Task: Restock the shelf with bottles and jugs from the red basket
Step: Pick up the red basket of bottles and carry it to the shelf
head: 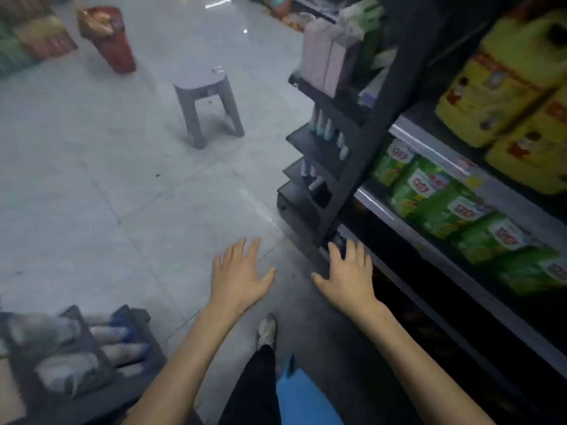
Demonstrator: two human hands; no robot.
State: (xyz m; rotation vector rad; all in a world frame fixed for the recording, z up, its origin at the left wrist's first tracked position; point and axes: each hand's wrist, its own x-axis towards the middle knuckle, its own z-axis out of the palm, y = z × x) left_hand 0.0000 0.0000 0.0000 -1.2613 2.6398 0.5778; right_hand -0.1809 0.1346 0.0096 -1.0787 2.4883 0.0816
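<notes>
Head view: both hands, left (237,276) and right (348,276), hang empty with fingers (334,251) spread; blurred red basket (112,41) stands far off.

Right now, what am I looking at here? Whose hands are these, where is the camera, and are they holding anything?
There is no machine: a person wears a camera on the head, looking forward and down in a shop aisle. The left hand and right hand are open and empty, spread above the tiled floor. On the right stands a shelf with green packs and yellow packs. A grey stool stands ahead; a red basket sits farther back, blurred.
</notes>
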